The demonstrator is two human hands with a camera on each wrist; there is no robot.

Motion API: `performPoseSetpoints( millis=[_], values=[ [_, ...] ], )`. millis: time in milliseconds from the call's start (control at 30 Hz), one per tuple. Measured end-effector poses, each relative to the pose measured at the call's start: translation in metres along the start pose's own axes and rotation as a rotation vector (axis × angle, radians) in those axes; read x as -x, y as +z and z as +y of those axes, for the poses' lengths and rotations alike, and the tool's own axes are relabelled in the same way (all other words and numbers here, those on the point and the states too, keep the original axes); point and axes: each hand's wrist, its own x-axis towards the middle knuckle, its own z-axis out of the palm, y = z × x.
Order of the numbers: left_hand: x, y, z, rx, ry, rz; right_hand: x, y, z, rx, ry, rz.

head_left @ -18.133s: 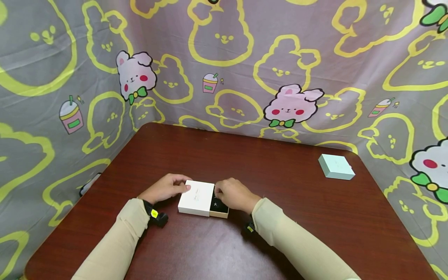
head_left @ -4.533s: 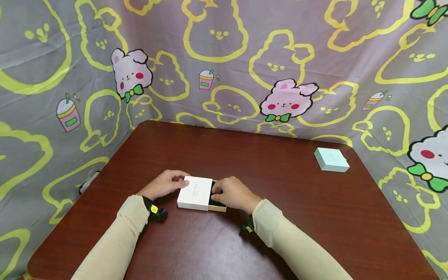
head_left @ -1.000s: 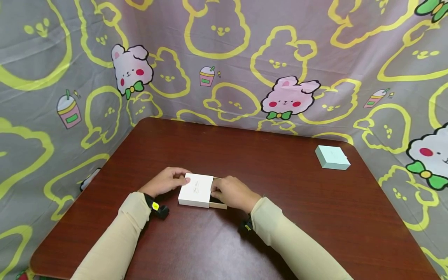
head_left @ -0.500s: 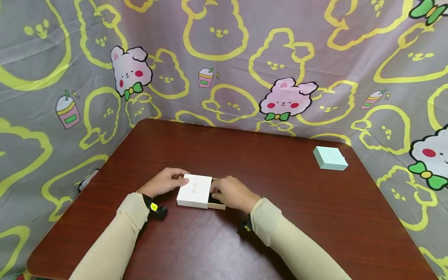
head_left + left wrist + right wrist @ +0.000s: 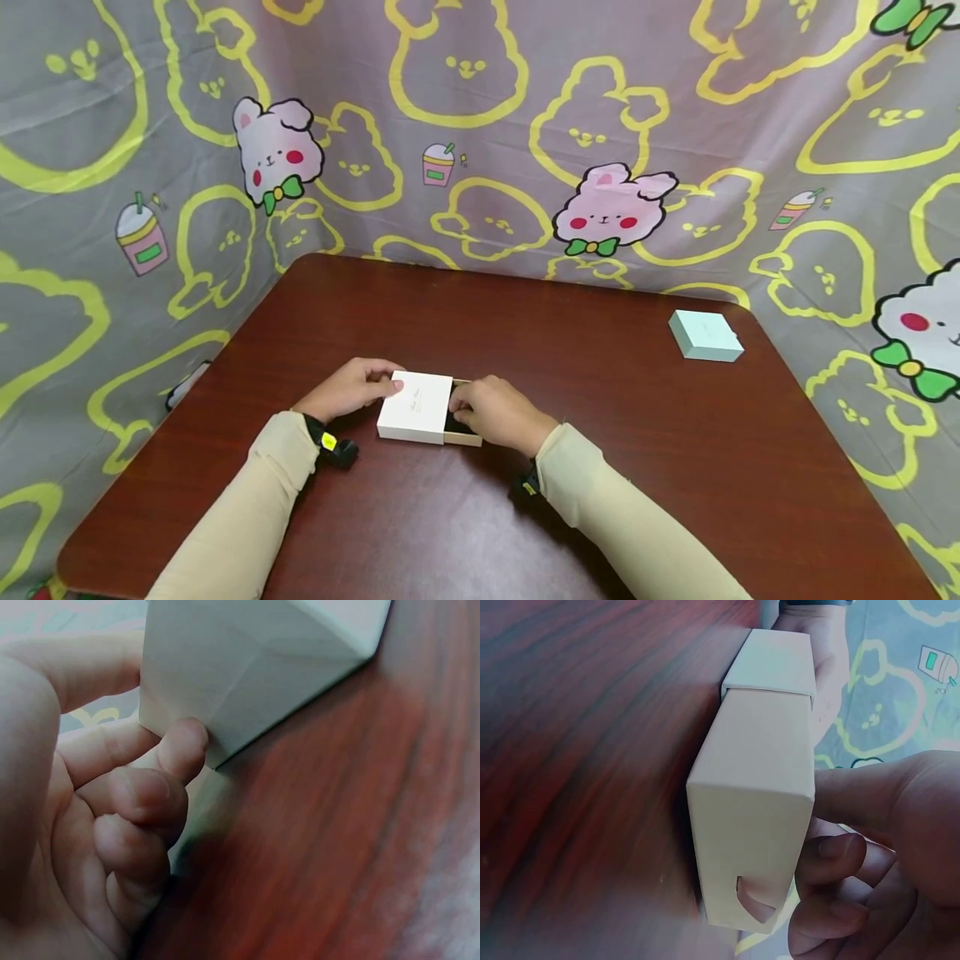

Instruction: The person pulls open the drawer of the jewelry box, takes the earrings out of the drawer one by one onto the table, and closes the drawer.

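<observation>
A flat white sliding gift box point(image 5: 408, 408) with fine lettering on its lid lies on the table. Its beige inner tray point(image 5: 462, 439) sticks out to the right, with a dark lining point(image 5: 453, 423) inside. My left hand point(image 5: 351, 390) grips the box's left end, thumb on top, fingers along the far side; its lower fingers curl near the table in the left wrist view. My right hand point(image 5: 501, 412) reaches over the tray with bent fingers dipping into it. The tray wall point(image 5: 754, 750), with a notch in its end, hides those fingertips, so I cannot tell what they hold.
A pale mint box point(image 5: 707, 336) sits at the far right of the brown table point(image 5: 525, 308). Curtains point(image 5: 495, 150) printed with cartoon bunnies stand along the back and both sides. A black wrist camera point(image 5: 341, 452) hangs below the left wrist.
Eighteen seconds ago a small star-shaped piece showed on the tray's black lining; my right hand now covers that area, fingers deeper in the tray. Over the last second both hands stay nearly still.
</observation>
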Motion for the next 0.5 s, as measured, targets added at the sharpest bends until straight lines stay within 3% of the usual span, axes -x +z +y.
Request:
performPoseSetpoints(
  millis=[500],
  values=[
    [0.0001, 0.0008, -0.0001, -0.002, 0.010, -0.001, 0.0021, 0.0021, 0.0013, 0.014, -0.031, 0.042]
  ],
)
